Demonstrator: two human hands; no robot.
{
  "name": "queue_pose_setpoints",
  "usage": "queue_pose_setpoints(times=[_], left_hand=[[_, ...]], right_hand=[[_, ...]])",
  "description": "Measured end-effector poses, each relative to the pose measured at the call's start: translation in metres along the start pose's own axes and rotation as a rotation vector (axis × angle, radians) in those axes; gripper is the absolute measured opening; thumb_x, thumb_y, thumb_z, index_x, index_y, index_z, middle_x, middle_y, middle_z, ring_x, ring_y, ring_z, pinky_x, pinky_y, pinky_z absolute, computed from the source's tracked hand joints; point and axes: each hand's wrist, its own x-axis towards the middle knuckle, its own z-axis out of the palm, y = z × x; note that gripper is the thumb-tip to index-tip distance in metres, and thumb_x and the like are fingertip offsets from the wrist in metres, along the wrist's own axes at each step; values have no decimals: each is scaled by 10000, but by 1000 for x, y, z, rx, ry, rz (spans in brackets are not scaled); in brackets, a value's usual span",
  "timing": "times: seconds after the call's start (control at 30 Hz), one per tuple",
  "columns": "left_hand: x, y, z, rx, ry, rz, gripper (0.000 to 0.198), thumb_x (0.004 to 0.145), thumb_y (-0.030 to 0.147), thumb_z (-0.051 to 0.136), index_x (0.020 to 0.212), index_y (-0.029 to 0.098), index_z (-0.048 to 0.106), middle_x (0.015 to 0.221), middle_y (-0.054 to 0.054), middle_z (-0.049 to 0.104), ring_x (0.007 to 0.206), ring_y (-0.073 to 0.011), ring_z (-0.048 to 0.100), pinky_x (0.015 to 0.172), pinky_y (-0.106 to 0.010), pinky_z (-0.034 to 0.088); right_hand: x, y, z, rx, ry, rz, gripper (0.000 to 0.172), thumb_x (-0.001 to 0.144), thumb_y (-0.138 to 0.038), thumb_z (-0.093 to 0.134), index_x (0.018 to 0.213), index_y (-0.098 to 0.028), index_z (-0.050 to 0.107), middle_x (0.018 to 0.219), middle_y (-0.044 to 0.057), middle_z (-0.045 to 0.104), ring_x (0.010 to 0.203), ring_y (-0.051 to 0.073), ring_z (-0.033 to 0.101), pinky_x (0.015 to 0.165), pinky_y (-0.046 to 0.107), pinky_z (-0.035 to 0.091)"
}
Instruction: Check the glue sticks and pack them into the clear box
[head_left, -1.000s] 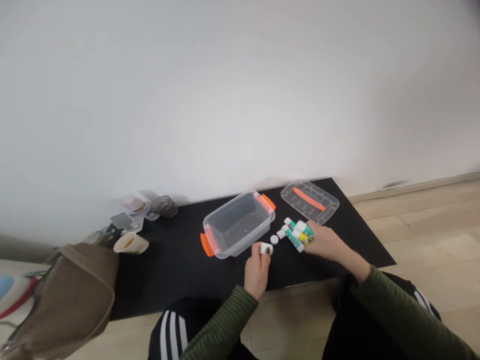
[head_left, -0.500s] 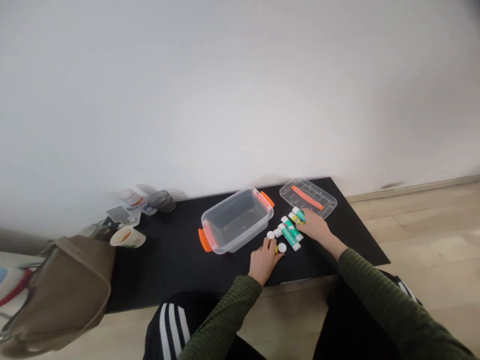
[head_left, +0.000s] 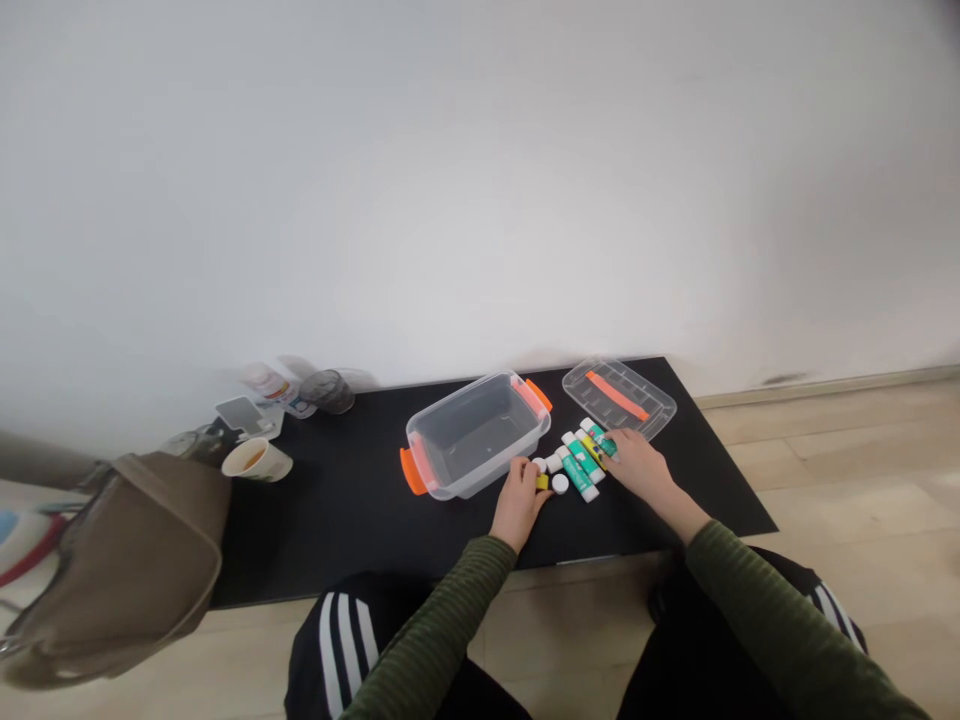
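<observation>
Right of the clear box (head_left: 480, 445), white-capped green tubes (head_left: 577, 474) bear unreadable print; left hand (head_left: 517, 504) pinches a yellow piece (head_left: 541, 482), right hand (head_left: 642, 469) curls over tubes, grip unclear

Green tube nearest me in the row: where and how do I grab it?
Pinch the green tube across its white near end, probably coming from the front edge of the table. It lies on its side, that end toward you; another green tube lies close along its wall-facing side.

Dark green ribbed sleeves (head_left: 461, 595), black trousers (head_left: 664, 665), white leg stripes (head_left: 348, 640)
</observation>
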Motion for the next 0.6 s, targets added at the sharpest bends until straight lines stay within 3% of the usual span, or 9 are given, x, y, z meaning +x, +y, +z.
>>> queue_pose_setpoints(times=[0.17,0.27,0.37,0.43,0.53,0.6], left_hand=[[2,4,-4,-43,9,18,187,841,128,568,984,206,476,1103,-47,481,958,-162,587,853,-316,519],[-2,15,-16,20,0,43,224,840,135,576,1033,207,487,1143,-62,504,1003,-179,579,842,-314,519],[-10,26,-41,117,52,154,214,854,195,602,1054,208,525,1159,-81,553,1067,-217,569,885,-353,501],[-15,28,-62,169,156,238,155,893,218,559,1048,212,562,1134,-84,597,1087,-223,574,922,-371,478],[-18,19,-91,256,332,265,174,915,208,520,1071,215,598,1172,-91,634,1150,-243,569,994,-421,436],[-18,9,-104,300,365,233,223,911,247,541,1123,213,602,1212,-97,642,1170,-262,575,1015,-443,431]], right_hand=[[-9,1,-2,1,41,-42,335,862,-274,527,1177,-175,584,1188,114,606,1154,268,505,918,351,434],[-17,0,-4,20,83,-95,348,860,-272,523,1190,-175,574,1185,109,609,1160,273,498,960,361,421],[-26,-4,-6,66,112,-168,335,861,-282,523,1177,-186,577,1192,107,606,1163,280,498,979,382,416],[-32,-9,-6,108,130,-230,333,861,-283,528,1178,-195,578,1203,107,605,1168,282,502,989,401,416],[-39,-15,-4,152,158,-340,326,864,-266,528,1178,-197,586,1214,109,607,1177,277,515,1005,425,420],[-40,-19,1,166,185,-407,322,864,-256,530,1173,-196,596,1205,112,612,1172,275,528,1011,440,428]])
